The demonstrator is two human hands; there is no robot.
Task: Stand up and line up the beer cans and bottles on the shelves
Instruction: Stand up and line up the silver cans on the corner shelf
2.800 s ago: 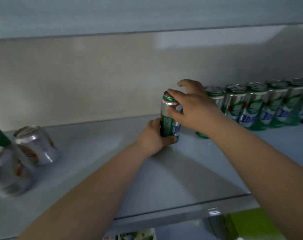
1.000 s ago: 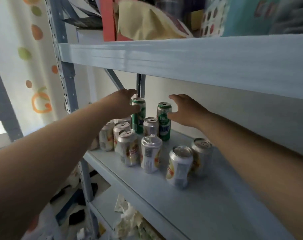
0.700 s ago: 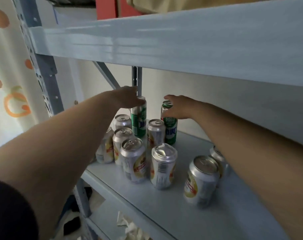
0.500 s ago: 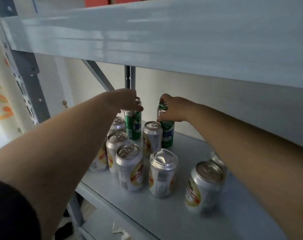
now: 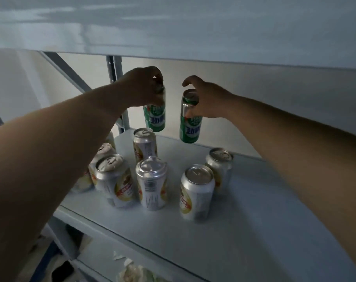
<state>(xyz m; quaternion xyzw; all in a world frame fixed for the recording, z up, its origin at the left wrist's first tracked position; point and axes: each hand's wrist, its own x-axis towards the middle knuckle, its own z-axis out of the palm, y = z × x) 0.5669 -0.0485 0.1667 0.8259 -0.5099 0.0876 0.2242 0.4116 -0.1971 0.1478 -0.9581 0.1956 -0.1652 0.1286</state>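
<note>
Far left: grey diagonal metal brace point(image 5: 65, 70) and grey upright post point(image 5: 116, 66) of the rack, both under the pale blue upper shelf board point(image 5: 173, 27).

Left hand point(image 5: 144, 86): fingers curled over the lid, gripping first tall green aluminium can point(image 5: 155, 118) from above. Can upright and apparently raised off the shelf, base about level with the lid of the short silver aluminium can point(image 5: 144, 143) just in front of it.

Below, nearer the camera: cluster of silver cans with yellow-red labels point(image 5: 151, 184), all upright on the pale grey-blue shelf point(image 5: 224, 241). Leftmost ones partly hidden behind the left forearm; exact count not readable.

Right hand point(image 5: 207, 100): thumb and fingers wrapped round the upper part of second tall green aluminium can point(image 5: 190, 129), index finger lifted free above the lid. Can slightly tilted, apparently clear of the shelf, near the first green can but apart from it.

Right of the cluster: front silver can point(image 5: 196, 192) and rear silver can point(image 5: 220, 167), upright, very close together; contact not determinable.

Bottom edge: lower shelf with crumpled white paper point(image 5: 132, 271), blurred.
</note>
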